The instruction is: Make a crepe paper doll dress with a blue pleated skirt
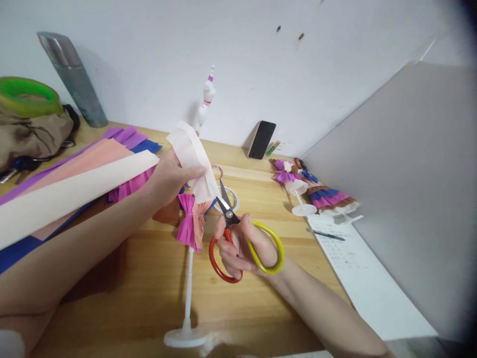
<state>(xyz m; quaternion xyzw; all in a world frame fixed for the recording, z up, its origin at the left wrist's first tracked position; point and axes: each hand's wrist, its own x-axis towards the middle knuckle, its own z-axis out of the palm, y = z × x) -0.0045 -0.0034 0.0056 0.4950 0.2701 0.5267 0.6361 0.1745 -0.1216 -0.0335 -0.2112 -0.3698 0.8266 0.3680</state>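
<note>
My left hand pinches a strip of white crepe paper, thumb across its front. In my right hand are scissors with one red and one yellow handle loop. Their dark blades stand apart at the lower right edge of the strip; whether paper lies between them I cannot tell. Just below, a small stand with a round white base bears a pleated pink and peach paper dress. Rolls of tape lie behind the scissors, partly hidden.
Crepe paper sheets are piled at left, near a grey bottle and a green tape roll. A phone leans on the wall. At right are finished-looking paper dresses, a pen and a white sheet.
</note>
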